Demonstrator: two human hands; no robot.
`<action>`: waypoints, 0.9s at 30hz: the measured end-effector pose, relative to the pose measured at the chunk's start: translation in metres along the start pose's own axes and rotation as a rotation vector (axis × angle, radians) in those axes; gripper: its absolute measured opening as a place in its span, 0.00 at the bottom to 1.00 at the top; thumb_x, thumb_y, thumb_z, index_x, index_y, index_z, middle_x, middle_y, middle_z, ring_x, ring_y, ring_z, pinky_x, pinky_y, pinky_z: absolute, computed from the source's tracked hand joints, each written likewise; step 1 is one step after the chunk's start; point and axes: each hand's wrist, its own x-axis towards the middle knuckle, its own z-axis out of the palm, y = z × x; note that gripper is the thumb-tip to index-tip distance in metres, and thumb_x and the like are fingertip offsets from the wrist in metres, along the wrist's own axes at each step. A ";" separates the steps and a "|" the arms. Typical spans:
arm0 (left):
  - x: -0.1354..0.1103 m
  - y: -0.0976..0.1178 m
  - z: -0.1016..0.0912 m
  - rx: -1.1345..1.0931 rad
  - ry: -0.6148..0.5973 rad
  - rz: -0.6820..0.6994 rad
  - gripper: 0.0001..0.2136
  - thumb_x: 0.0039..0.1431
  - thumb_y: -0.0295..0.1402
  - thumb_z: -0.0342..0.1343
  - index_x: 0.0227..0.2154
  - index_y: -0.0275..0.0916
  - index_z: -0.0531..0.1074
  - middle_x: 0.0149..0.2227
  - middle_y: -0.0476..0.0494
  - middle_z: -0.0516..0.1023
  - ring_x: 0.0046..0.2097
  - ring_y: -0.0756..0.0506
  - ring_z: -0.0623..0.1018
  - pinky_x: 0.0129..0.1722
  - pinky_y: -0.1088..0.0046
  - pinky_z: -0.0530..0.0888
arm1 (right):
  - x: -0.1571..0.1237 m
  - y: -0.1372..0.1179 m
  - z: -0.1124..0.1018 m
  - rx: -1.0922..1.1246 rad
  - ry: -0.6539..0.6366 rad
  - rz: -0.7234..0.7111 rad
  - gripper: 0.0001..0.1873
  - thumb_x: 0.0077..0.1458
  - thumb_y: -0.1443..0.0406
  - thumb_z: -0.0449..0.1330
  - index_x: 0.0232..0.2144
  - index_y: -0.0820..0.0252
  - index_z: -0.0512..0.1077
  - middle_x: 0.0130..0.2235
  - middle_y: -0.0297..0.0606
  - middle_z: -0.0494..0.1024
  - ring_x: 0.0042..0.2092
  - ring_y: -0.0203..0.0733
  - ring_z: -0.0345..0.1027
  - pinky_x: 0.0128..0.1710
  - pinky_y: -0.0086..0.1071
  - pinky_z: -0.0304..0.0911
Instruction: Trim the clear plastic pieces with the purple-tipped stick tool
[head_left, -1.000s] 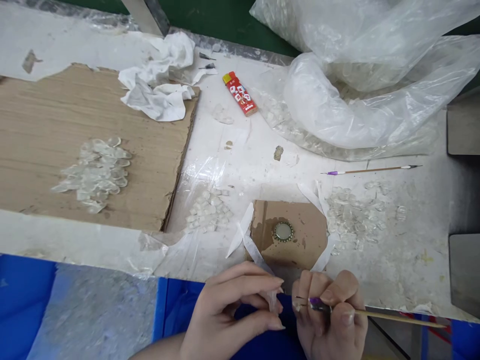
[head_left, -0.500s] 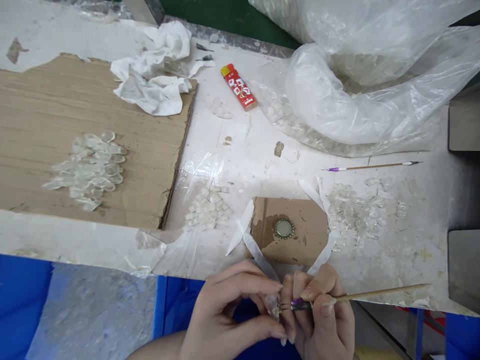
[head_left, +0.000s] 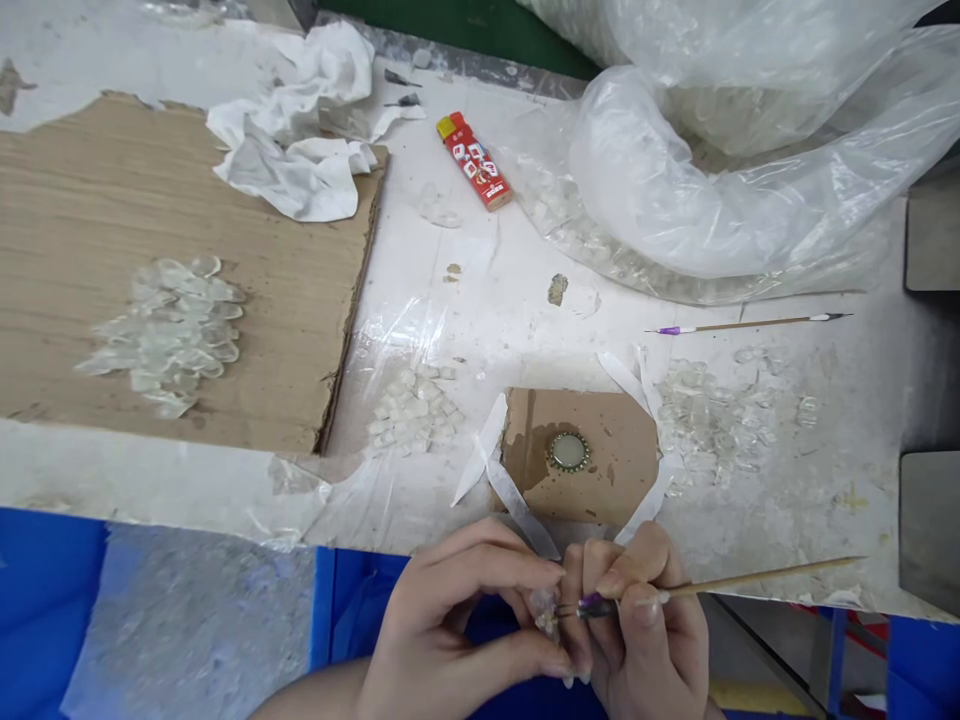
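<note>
My left hand (head_left: pixel 457 625) pinches a small clear glass piece (head_left: pixel 544 605) between thumb and fingers, just below the table's front edge. My right hand (head_left: pixel 637 635) grips a thin wooden brush (head_left: pixel 750 578) like a pen, its purple-banded tip touching the clear piece. Just above my hands, a bottle cap (head_left: pixel 568 451) sits on a small brown cardboard square (head_left: pixel 622 455) taped to the table.
Heaps of clear glass pieces lie on the big cardboard sheet (head_left: pixel 161 335), on plastic film (head_left: pixel 412 415) and right of the square (head_left: pixel 712 425). A second brush (head_left: pixel 750 324), a red lighter (head_left: pixel 474 174), crumpled white cloth (head_left: pixel 296 150) and large plastic bags (head_left: pixel 712 190) lie farther back.
My right hand has swung the brush from pointing low right to nearly level and brought its tip onto the clear piece in my left hand. The view shifted slightly.
</note>
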 end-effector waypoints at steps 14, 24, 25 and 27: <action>0.005 0.004 -0.001 -0.060 -0.044 -0.101 0.16 0.56 0.29 0.78 0.45 0.55 0.90 0.38 0.44 0.86 0.30 0.48 0.87 0.33 0.78 0.87 | 0.007 -0.001 -0.009 -0.002 0.067 -0.203 0.11 0.73 0.56 0.60 0.42 0.44 0.83 0.24 0.28 0.69 0.20 0.34 0.58 0.17 0.24 0.61; 0.000 0.006 -0.004 -0.306 -0.119 -0.296 0.13 0.60 0.31 0.75 0.46 0.53 0.90 0.38 0.43 0.87 0.34 0.43 0.90 0.37 0.72 0.89 | 0.012 -0.009 -0.042 -0.638 -0.260 -0.350 0.13 0.71 0.69 0.62 0.50 0.50 0.82 0.33 0.38 0.82 0.32 0.40 0.76 0.29 0.30 0.73; 0.000 0.006 -0.004 -0.315 -0.125 -0.304 0.13 0.60 0.30 0.75 0.46 0.53 0.90 0.37 0.43 0.87 0.34 0.44 0.90 0.37 0.72 0.89 | 0.014 -0.010 -0.042 -0.611 -0.285 -0.355 0.11 0.70 0.69 0.63 0.49 0.50 0.82 0.33 0.37 0.82 0.31 0.40 0.75 0.27 0.30 0.71; -0.001 0.006 -0.004 -0.330 -0.128 -0.311 0.14 0.59 0.30 0.76 0.46 0.54 0.90 0.38 0.45 0.86 0.34 0.45 0.90 0.37 0.75 0.88 | 0.017 -0.010 -0.040 -0.532 -0.328 -0.364 0.11 0.71 0.66 0.63 0.50 0.49 0.82 0.31 0.37 0.80 0.29 0.39 0.74 0.26 0.30 0.70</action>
